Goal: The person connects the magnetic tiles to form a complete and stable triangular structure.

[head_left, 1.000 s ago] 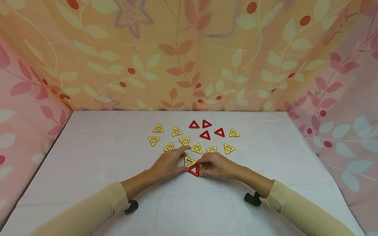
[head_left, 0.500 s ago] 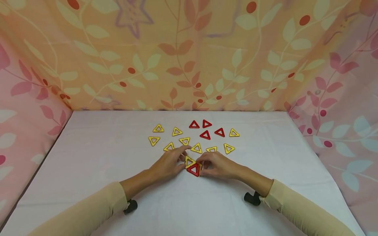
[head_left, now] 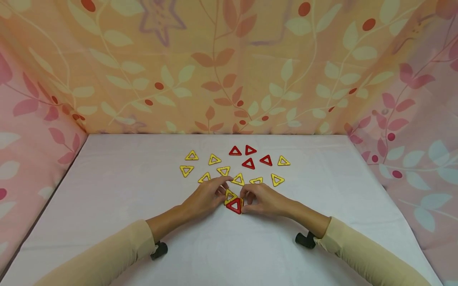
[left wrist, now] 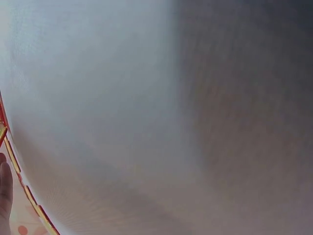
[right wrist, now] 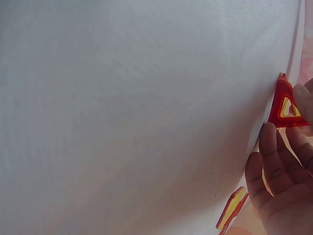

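Note:
My left hand (head_left: 207, 194) reaches in from the left, its index finger stretched over the table and its thumb at the left edge of a yellow triangular magnetic tile (head_left: 233, 194). Joined just in front of that is a red triangular magnetic tile (head_left: 239, 207), tilted up. From the right my right hand (head_left: 264, 200) pinches this small tile group, covering part of another yellow tile (head_left: 242, 202) at its side. The right wrist view shows the red tile (right wrist: 277, 113) between my thumb and fingers. In the left wrist view, only fingers (left wrist: 5, 191) and tile edges appear at the left border.
Several loose yellow triangular tiles (head_left: 280, 180) lie in an arc beyond the hands, one partly hidden by the left hand. Several red triangular tiles (head_left: 235, 154) lie farther back. White cloth (head_left: 118, 178) covers the table; patterned curtains (head_left: 214, 67) stand around it.
My left thumb has shifted from the red tile's left corner up to the yellow tile's edge. The tile group has turned slightly; the right hand stays nearly still.

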Action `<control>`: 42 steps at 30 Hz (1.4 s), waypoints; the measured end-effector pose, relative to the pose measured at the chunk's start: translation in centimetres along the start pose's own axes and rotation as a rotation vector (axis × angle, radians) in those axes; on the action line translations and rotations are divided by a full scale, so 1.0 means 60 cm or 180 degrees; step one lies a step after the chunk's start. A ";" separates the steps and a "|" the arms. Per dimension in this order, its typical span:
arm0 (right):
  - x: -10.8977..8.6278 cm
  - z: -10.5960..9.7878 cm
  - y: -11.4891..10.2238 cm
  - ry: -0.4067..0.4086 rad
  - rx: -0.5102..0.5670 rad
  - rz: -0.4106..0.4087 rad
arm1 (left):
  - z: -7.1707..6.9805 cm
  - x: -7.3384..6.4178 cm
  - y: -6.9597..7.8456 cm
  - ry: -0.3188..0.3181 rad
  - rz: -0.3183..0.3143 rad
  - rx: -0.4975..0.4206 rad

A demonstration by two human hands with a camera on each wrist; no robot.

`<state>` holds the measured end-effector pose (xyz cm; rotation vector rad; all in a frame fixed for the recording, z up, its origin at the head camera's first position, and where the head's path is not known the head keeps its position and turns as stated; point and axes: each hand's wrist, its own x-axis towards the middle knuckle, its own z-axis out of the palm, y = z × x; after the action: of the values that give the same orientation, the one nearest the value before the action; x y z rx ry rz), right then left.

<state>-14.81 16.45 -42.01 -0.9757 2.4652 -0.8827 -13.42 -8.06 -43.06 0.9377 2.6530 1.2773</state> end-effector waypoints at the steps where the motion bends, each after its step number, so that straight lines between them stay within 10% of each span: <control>1: 0.000 0.000 0.000 -0.0002 -0.0002 0.0005 | 0.000 0.000 0.000 0.0004 0.0011 -0.0009; 42: 0.003 0.003 -0.013 0.0093 -0.0141 0.0026 | 0.008 0.000 0.010 -0.0341 0.0158 0.0099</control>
<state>-14.43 15.80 -41.64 -0.9736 2.5213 -0.8492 -12.97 -7.46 -42.92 1.0512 2.5906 1.1633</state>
